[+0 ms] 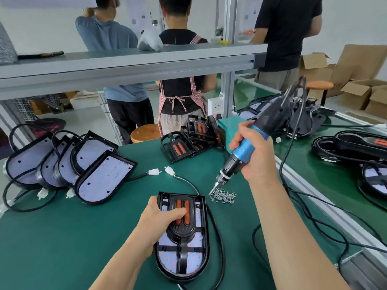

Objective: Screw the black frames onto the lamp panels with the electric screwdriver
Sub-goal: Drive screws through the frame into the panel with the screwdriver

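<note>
We work at the near middle of the green surface [62, 237], where a lamp panel [165, 256] lies flat, rounded end toward us, with a black frame [182, 229] seated on top of it. Our left hand [161, 218] comes in from the lower left, forearm low over the surface and palm down on the frame's left side. Its fingers [178, 212] lie close together, slightly bent, pressing across the two orange strips [185, 206] on the frame's raised hub, while the thumb sits at the frame's far left corner. Our right hand [254, 158] is raised above the surface to the right of the panel, the forearm rising steeply from the lower right. Its fingers are wrapped tight round the blue barrel of the electric screwdriver [230, 166]. The tool slants down and to the left, its black tail and cord up behind the hand. Its bit tip [211, 192] meets the left edge of a small heap of screws [224, 196] lying just beyond the panel's far right corner; whether a screw sits on the tip we cannot tell. A black cable [221, 245] curves round the panel's right side. Further left a row of bare lamp panels [100, 174] leans overlapped, and a pile of loose black frames [184, 146] sits at the far edge of the surface
</note>
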